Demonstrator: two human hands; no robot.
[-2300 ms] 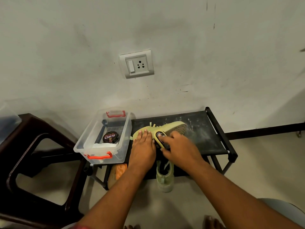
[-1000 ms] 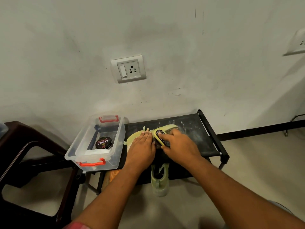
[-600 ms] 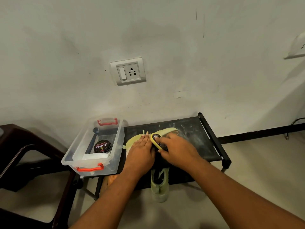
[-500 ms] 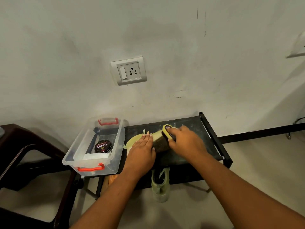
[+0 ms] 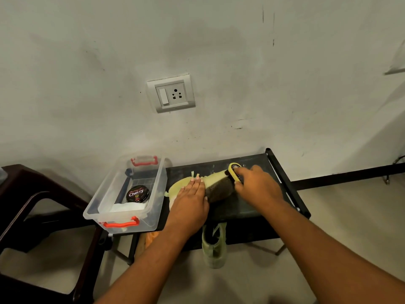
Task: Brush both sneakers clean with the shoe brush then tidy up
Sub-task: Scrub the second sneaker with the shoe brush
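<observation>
One pale yellow-green sneaker is lying on the black surface, about midway along it and nearer the back edge than the front. The left hand is flat on top of it, fingers straight and pressed together, holding it down. The right hand has its fingers curled round the yellow back of the shoe brush. The brush is tilted, with its dark bristles up against the sneaker just right of the left hand, over toward the back right corner.

The second sneaker is down below the front edge of the surface with its toe pointing toward the camera. Can't really tell what it's sitting on.

A clear plastic box with red latches sits at the left edge of the surface and hangs over it a bit. Inside there's a round black polish tin that says "Cherry" and something white in front of it, maybe a cloth. A dark brown chair stands left of all that, and there's a wall socket on the wall above.
</observation>
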